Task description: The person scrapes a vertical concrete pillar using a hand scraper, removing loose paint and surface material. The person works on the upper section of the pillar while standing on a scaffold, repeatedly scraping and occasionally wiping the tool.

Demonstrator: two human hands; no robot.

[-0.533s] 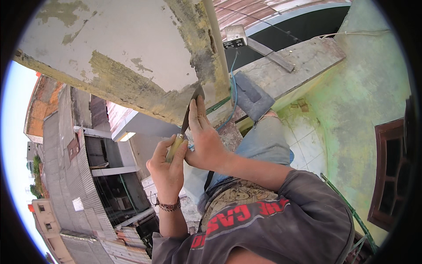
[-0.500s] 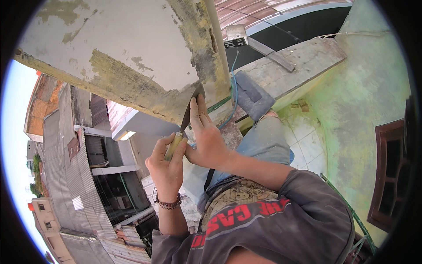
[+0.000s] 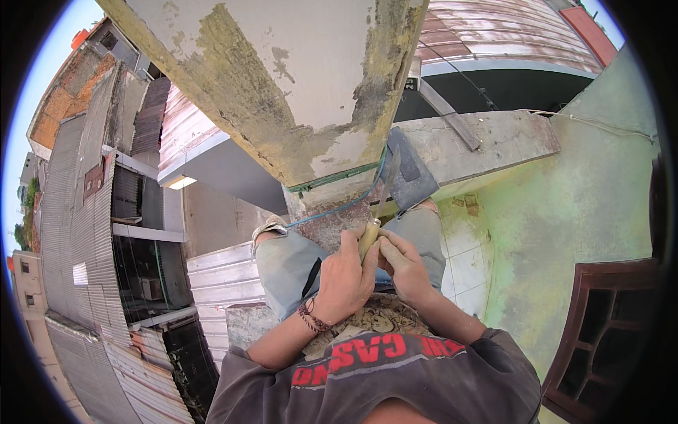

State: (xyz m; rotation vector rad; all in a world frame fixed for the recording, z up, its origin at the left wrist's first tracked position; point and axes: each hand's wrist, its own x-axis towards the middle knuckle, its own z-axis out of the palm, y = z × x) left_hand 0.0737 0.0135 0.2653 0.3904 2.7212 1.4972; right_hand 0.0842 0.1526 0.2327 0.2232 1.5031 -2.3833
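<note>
My left hand [image 3: 344,283] is closed round the wooden handle of a putty knife [image 3: 369,237], held in front of my lap. Its thin metal blade points up and away from me, over a dark plastering float [image 3: 417,182]. Close against the handle, my right hand [image 3: 407,270] has its fingers curled together; whether they grip anything is hidden. Beyond the blade rises a pillar [image 3: 318,85] with patchy grey plaster over yellowish, worn paint. The blade is apart from the pillar's face.
A blue cable [image 3: 332,215] and green cord [image 3: 339,176] run round the pillar's base. On the concrete ledge [image 3: 519,134] lies a wooden strip [image 3: 452,119]. A green wall [image 3: 565,205] with a brown window frame [image 3: 575,311] stands right; corrugated roofs [image 3: 78,233] lie below left.
Both hands have drawn back from the pillar toward my lap, bringing the putty knife along. My right fingers have left the blade and curled beside the handle. The view has shifted.
</note>
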